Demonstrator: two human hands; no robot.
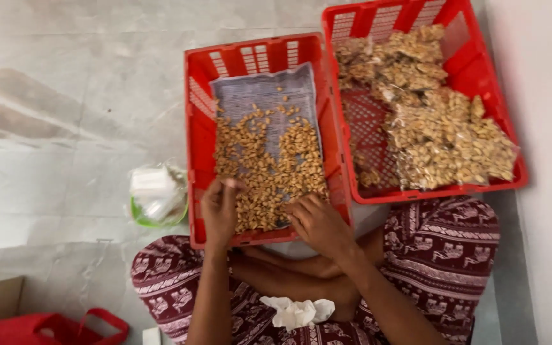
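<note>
A crumpled white cloth (296, 312) lies in the lap. Just beyond, the left hand (220, 209) pinches nuts, its grip pressed together; the right hand (317, 222) rests with loosely spread fingers on pale shelled nuts (269, 169) heaped on newspaper in the near red plastic crate (196, 137). Farther right, a second red crate (506, 112) holds clear bagged nuts (445, 137).

Looking like glossy moulded plastic on both red crates (202, 128), perforated walls. Showing matt printed paper liner (260, 92) under dry, matt nuts (269, 166). Showing shiny clear plastic bags (445, 137). Reading as polished stone floor (65, 96); patterned cloth trousers (442, 246).
</note>
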